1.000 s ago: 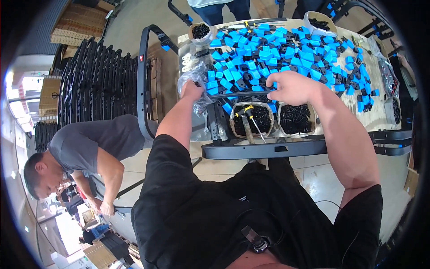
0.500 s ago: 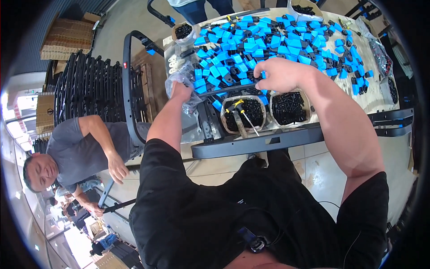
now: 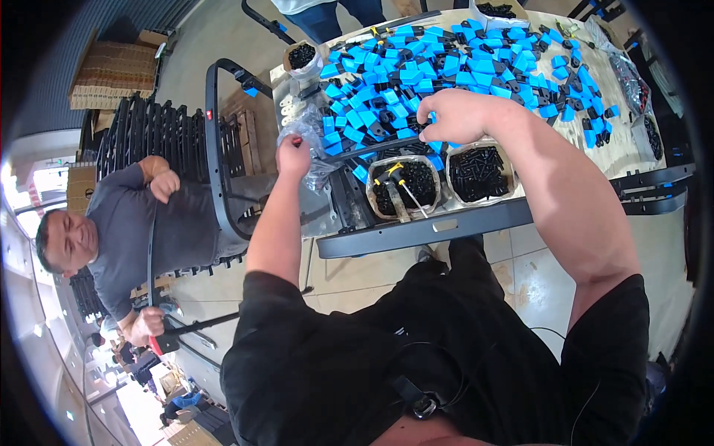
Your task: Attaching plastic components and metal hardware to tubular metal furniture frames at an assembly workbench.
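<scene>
My left hand point(image 3: 292, 157) is closed, with a small red piece point(image 3: 297, 140) at its fingertips. It is beside a crumpled clear plastic bag point(image 3: 316, 175) at the table's left edge. My right hand point(image 3: 460, 117) hovers over a heap of blue-and-black plastic parts point(image 3: 416, 70), thumb and forefinger apart. Its thumb is close to the right end of a dark metal bar point(image 3: 372, 149); whether they touch I cannot tell. Nearer to me are two boxes of small black parts, a left box point(image 3: 424, 182) and a right box point(image 3: 480, 175). A yellow-and-black handled hammer point(image 3: 398, 197) rests in the left one.
A long curved black metal frame point(image 3: 431, 234) spans the table's near edge. Another upright frame point(image 3: 216, 149) stands at left. Behind it, a person in a grey shirt point(image 3: 171, 223) holds a dark bar. Stacked frames point(image 3: 149, 141) and cardboard point(image 3: 115, 70) are farther left.
My left hand has drawn slightly back from inside the bag, and the red piece now shows at its fingertips. The right hand barely moved. The person at left has raised one hand.
</scene>
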The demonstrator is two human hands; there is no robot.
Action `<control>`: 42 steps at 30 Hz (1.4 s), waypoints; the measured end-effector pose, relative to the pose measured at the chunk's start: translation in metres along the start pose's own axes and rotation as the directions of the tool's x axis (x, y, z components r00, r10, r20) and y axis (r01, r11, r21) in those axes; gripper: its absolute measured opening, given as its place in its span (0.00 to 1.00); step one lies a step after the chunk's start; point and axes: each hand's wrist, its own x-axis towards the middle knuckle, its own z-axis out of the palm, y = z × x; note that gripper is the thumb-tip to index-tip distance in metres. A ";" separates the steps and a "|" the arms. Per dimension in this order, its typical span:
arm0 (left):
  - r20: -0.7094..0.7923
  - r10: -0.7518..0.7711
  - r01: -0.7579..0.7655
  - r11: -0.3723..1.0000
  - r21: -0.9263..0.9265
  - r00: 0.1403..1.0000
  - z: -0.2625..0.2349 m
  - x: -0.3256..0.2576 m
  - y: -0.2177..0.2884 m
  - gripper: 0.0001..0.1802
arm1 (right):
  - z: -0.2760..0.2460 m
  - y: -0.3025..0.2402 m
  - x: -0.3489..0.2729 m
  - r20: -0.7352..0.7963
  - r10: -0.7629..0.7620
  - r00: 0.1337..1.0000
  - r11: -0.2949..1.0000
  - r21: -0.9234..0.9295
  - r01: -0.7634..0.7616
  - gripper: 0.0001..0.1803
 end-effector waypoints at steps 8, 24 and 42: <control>0.209 0.080 0.190 0.199 -0.961 0.975 -0.126 -0.109 0.150 0.10 | 0.001 0.005 -0.009 -0.020 0.049 0.999 0.999 0.013 -0.049 0.26; 0.514 0.551 0.667 -0.111 -0.737 0.658 -0.159 -0.260 0.260 0.15 | -0.007 0.000 -0.008 0.002 0.121 0.993 0.990 0.074 -0.121 0.25; 0.078 0.761 -0.750 0.648 -0.129 0.644 -0.148 -0.250 0.297 0.11 | -0.005 0.005 -0.008 -0.028 0.117 0.993 0.992 0.047 -0.116 0.22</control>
